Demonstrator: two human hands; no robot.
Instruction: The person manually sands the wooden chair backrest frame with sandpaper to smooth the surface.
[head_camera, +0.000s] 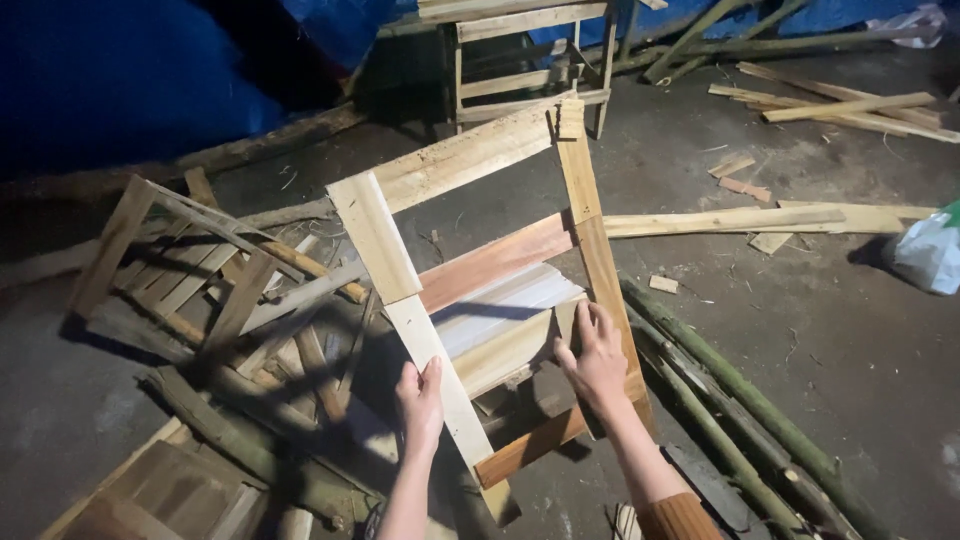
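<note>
A wooden frame (470, 160) of pale and reddish slats stands tilted in front of me, with two long side rails and several cross slats. My left hand (420, 400) grips the left side rail (420, 335) near its lower end. My right hand (597, 355) rests with fingers spread on the right side rail (590, 215), touching the end of a pale cross slat (505, 350). A reddish slat (495, 262) crosses the frame above both hands, and another reddish piece (525, 448) closes the bottom.
A pile of slatted wooden pieces (215, 280) lies to the left. Green bamboo poles (745, 410) run along the floor at right. Loose planks (740, 220) and a white plastic bag (925, 255) lie farther right. Another wooden frame (530, 60) and a blue tarp (120, 70) stand behind.
</note>
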